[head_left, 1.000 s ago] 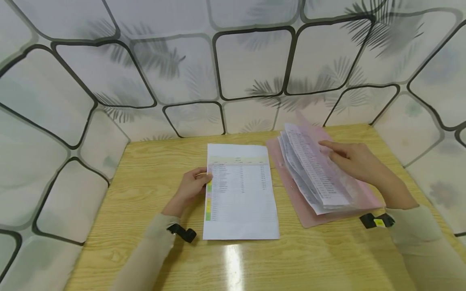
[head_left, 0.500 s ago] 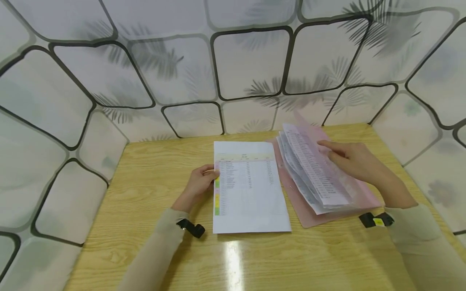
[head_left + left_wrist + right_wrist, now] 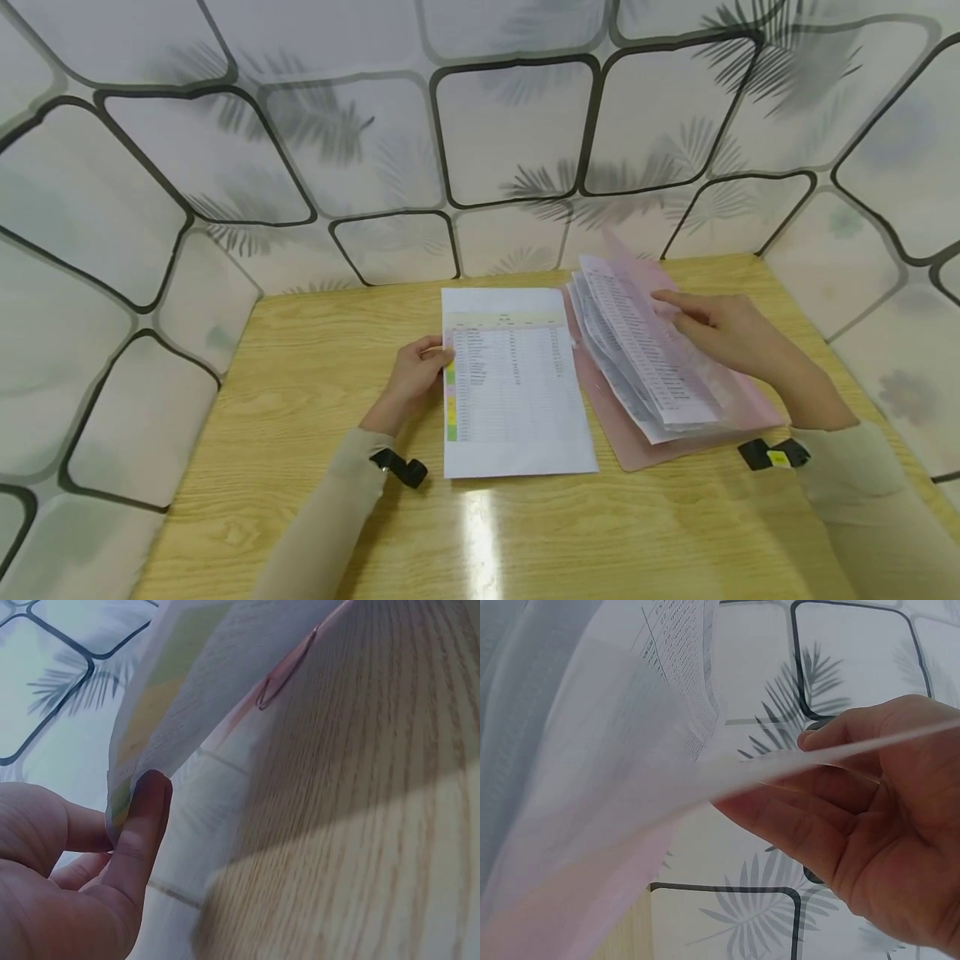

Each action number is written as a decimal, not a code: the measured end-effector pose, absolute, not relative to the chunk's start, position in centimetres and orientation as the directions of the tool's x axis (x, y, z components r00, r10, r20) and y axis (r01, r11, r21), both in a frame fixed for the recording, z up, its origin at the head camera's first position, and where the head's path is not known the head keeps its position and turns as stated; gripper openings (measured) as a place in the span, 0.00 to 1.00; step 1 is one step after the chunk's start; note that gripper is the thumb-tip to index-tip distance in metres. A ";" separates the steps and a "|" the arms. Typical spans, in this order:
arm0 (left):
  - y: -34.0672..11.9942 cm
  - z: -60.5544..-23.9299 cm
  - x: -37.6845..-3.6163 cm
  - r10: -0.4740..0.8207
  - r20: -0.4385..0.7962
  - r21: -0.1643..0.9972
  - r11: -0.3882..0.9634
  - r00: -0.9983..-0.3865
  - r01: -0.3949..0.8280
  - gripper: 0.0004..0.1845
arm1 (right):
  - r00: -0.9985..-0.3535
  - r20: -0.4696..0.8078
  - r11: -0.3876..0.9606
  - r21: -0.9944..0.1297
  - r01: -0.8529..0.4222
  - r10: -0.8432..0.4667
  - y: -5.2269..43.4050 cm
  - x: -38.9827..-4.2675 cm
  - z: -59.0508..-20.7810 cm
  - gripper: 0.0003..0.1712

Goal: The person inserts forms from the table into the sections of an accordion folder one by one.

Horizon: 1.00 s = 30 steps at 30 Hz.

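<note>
My left hand pinches the left edge of a white sheet of paper printed with a table and a coloured strip. In the left wrist view, thumb and fingers grip the sheet's edge, which is raised off the wooden table. To its right lies a pink folder, spread partly open with several printed papers inside. My right hand holds up the folder's translucent pink cover. The cover runs between the right thumb and fingers in the right wrist view.
The wooden table is enclosed by walls with a leaf and line pattern at the back and both sides. A bright reflection lies on the tabletop near the front. The sheet's right edge overlaps the folder's left side in the head view.
My left hand has moved the printed sheet to the right and slightly back, so that it now overlaps the folder's left edge. The right hand has stayed nearly still on the cover.
</note>
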<state>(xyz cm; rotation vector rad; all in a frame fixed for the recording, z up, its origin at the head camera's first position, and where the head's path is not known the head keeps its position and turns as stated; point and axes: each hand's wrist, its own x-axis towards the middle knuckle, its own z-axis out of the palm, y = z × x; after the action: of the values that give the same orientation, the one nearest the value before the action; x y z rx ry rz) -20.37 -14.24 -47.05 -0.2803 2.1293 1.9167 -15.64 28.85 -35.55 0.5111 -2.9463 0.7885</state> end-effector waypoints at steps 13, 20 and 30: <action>-14.9 -47.1 -20.9 0.008 -0.342 0.932 0.134 -0.940 -0.338 0.21 | -0.947 0.115 0.816 -0.484 -0.317 -0.300 28.6 -15.6 -35.3 0.24; -14.1 -47.0 -21.1 0.057 -0.334 0.938 0.114 -0.941 -0.326 0.21 | -0.949 0.110 0.817 -0.484 -0.312 -0.297 28.7 -15.6 -35.3 0.24; -14.1 -46.9 -21.8 0.057 -0.377 0.922 0.115 -0.924 -0.369 0.20 | -0.950 0.106 0.813 -0.496 -0.307 -0.294 28.7 -15.7 -35.4 0.24</action>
<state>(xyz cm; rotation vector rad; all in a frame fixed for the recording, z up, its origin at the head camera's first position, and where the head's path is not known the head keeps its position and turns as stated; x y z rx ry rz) -21.76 -14.09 -46.85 -0.3046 2.0800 1.8729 -15.71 28.67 -35.40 0.4918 -2.9671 0.8178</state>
